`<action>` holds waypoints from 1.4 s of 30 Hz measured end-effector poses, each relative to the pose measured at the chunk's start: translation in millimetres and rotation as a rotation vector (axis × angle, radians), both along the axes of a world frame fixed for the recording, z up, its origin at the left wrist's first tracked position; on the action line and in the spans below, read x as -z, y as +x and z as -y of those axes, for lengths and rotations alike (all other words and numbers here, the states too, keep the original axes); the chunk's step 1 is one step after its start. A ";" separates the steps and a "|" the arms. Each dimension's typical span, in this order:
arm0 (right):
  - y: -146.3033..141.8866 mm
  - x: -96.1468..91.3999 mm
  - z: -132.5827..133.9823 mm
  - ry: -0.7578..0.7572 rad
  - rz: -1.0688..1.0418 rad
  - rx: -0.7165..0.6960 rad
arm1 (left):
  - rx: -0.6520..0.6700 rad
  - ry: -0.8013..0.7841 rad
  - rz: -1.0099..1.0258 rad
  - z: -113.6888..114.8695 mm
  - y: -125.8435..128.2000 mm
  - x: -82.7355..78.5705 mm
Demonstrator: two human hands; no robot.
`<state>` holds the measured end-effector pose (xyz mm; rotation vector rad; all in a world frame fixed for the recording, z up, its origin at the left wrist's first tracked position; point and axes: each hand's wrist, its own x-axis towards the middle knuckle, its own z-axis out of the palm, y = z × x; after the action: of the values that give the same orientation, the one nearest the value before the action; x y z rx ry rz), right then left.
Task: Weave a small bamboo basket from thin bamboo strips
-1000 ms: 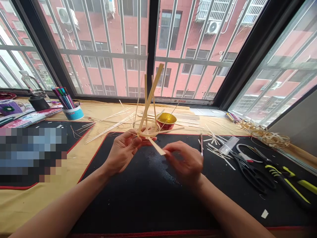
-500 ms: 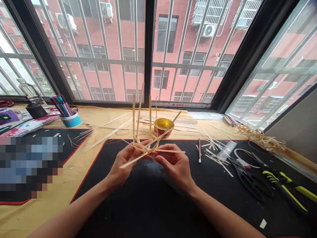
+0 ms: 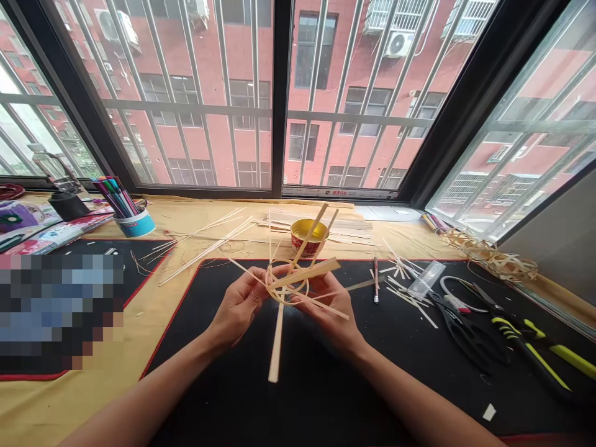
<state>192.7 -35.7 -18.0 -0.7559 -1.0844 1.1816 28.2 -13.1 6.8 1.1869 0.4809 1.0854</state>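
A small woven piece of pale bamboo strips (image 3: 289,287), a ring with long loose strips sticking out of it, hangs above the black mat (image 3: 298,385). My left hand (image 3: 239,307) grips its left side with the fingers curled round the ring. My right hand (image 3: 333,304) pinches its right side. One wide strip points down toward me, others fan out to the right and up.
A yellow bowl (image 3: 308,236) stands just behind the piece. Loose strips (image 3: 205,239) lie on the tan cloth. Black scissors (image 3: 465,329), yellow-handled cutters (image 3: 540,347) and a pencil (image 3: 375,279) lie at right. A cup of pens (image 3: 125,211) is at left, coiled strips (image 3: 493,261) at far right.
Both hands have turned the woven piece over: the strips that stood upright now point down toward me and out to the right. The hands stay closed on it.
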 end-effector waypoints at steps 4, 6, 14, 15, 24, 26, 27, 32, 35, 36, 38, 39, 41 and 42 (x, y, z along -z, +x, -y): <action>-3.1 0.1 4.1 0.012 0.029 0.089 | 0.018 -0.113 0.057 1.0 2.7 0.3; -3.1 -0.9 4.2 0.011 0.035 0.122 | -0.001 -0.150 0.052 1.4 3.2 0.4; 6.0 3.7 -6.8 -0.107 -0.054 0.061 | -0.021 -0.189 0.002 1.1 4.8 2.2; 7.3 4.1 -7.7 -0.126 -0.057 0.045 | -0.023 -0.193 -0.011 0.6 4.9 2.3; 10.4 -2.0 -9.0 -0.266 -0.108 -0.006 | -0.098 -0.155 -0.187 -2.6 5.2 3.8; 11.4 -2.5 -9.2 -0.295 -0.132 0.017 | -0.160 -0.134 -0.223 -3.7 5.3 5.4; 12.1 -2.7 -9.4 -0.303 -0.145 0.029 | -0.196 -0.119 -0.239 -4.3 5.3 6.0; 15.6 -4.5 -10.7 -0.315 -0.160 0.055 | -0.411 -0.045 -0.285 -5.8 3.7 6.6; 16.3 -4.8 -11.0 -0.315 -0.134 0.076 | -0.488 -0.001 -0.271 -5.2 2.9 6.2; 16.3 -4.6 -10.9 -0.310 -0.120 0.079 | -0.494 0.007 -0.257 -4.9 2.9 6.0; 16.3 -4.1 -10.4 -0.300 -0.097 0.071 | -0.494 0.003 -0.218 -4.5 3.2 5.6; 16.5 -3.9 -10.2 -0.294 -0.093 0.063 | -0.490 -0.008 -0.197 -4.6 3.4 5.4; 17.0 -3.4 -9.8 -0.286 -0.093 0.047 | -0.481 -0.036 -0.157 -5.1 3.9 5.0; 17.5 -3.2 -9.7 -0.282 -0.090 0.040 | -0.476 -0.047 -0.141 -5.5 4.0 4.7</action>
<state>210.1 -25.9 -14.8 -0.9272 -0.8334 1.3380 32.2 -7.6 2.1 1.1399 0.9270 1.3888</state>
